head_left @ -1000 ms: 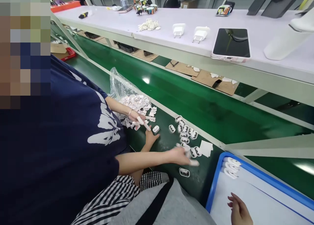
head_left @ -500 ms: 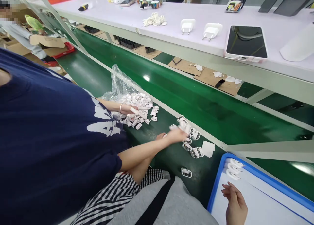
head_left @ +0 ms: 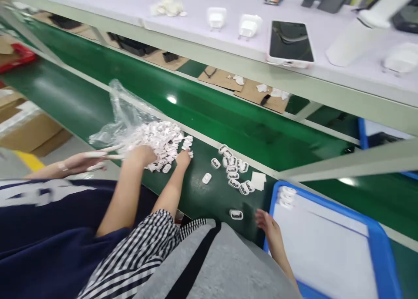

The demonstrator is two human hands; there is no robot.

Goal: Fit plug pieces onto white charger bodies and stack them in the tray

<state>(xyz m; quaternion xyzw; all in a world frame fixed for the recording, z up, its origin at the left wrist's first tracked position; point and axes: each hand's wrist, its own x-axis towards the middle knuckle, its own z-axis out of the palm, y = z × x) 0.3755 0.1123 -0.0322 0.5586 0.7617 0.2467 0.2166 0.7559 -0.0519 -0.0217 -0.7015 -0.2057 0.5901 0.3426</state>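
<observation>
My left hand point(head_left: 183, 159) reaches to the right edge of a heap of small white plastic parts point(head_left: 165, 138). Its fingers are curled around a small white plastic part point(head_left: 190, 153) there; the fingertips are partly hidden. My right hand point(head_left: 267, 224) is slightly blurred, fingers loosely spread and holding nothing, over the left rim of a blue-edged tray point(head_left: 272, 199). Left of it lies a white charger housing point(head_left: 236, 214) with its dark inside showing. Several similar open housings point(head_left: 233, 176) cluster farther back, and a closed white piece point(head_left: 207, 178) lies nearer the heap.
At my left, a co-worker's hand point(head_left: 78, 162) holds long white pieces; their other hand point(head_left: 143, 154) is in the heap by a clear plastic bag point(head_left: 122, 112). White paper squares point(head_left: 258, 180) lie beside the housings. A phone point(head_left: 291, 42) and plug chargers point(head_left: 250, 25) sit on the shelf.
The view has swung right. My left hand has moved from near the housings to the heap's edge. The co-worker's arm has withdrawn from the housings to the heap. My right hand has shifted toward the tray's left rim.
</observation>
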